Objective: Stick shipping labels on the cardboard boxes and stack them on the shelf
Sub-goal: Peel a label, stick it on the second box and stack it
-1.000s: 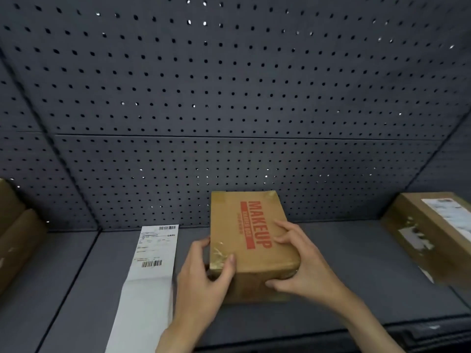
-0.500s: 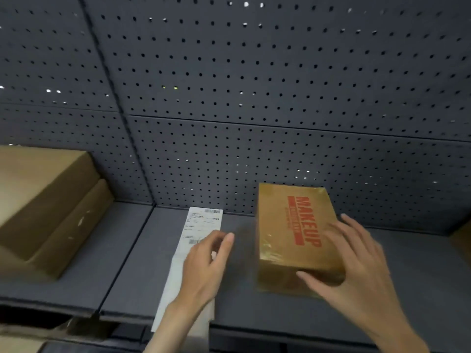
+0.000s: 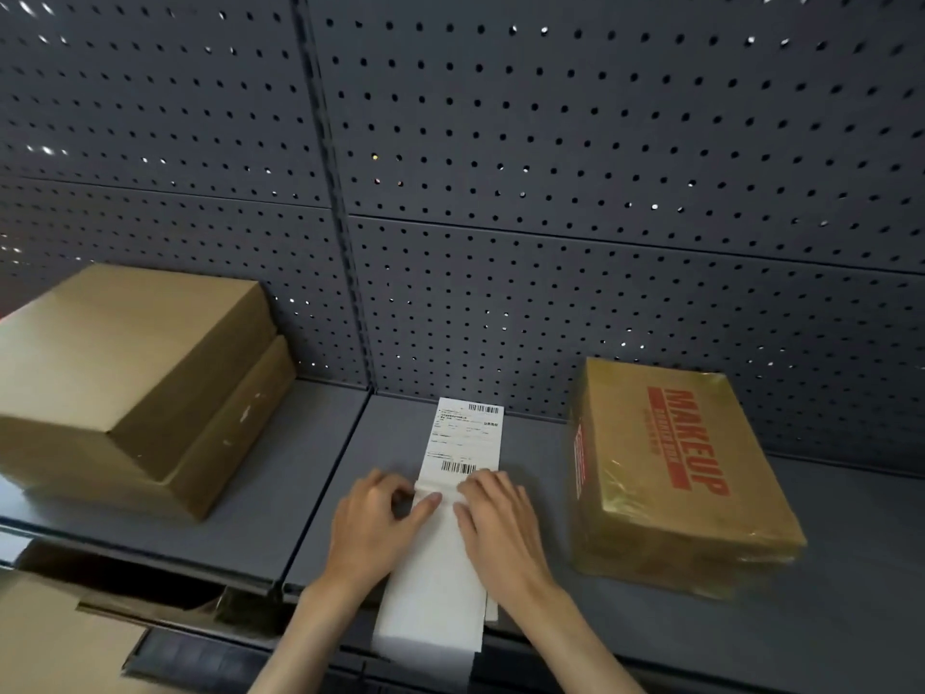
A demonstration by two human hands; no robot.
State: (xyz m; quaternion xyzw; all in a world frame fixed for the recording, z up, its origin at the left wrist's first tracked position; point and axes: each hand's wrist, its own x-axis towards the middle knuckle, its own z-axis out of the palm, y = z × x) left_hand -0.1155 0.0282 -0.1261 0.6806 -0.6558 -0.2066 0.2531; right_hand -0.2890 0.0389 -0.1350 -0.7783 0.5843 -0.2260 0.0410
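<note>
A white strip of shipping labels (image 3: 463, 438) lies on the grey shelf (image 3: 530, 443), its blank lower part hanging over the front edge. My left hand (image 3: 378, 523) and my right hand (image 3: 500, 523) both rest on the strip just below the printed label, fingertips pinching its edges at the fold. To the right stands a brown cardboard box (image 3: 670, 473) wrapped in clear tape, with red MAKEUP lettering on top. No hand touches it.
Two plain cardboard boxes (image 3: 130, 373) are stacked at the left of the shelf. A grey pegboard wall (image 3: 550, 167) closes the back. Below the shelf's front edge at the left, another open cardboard box (image 3: 55, 638) shows.
Both hands let go of the MAKEUP box and moved left onto the label strip. My view swung left, bringing the stacked boxes into sight.
</note>
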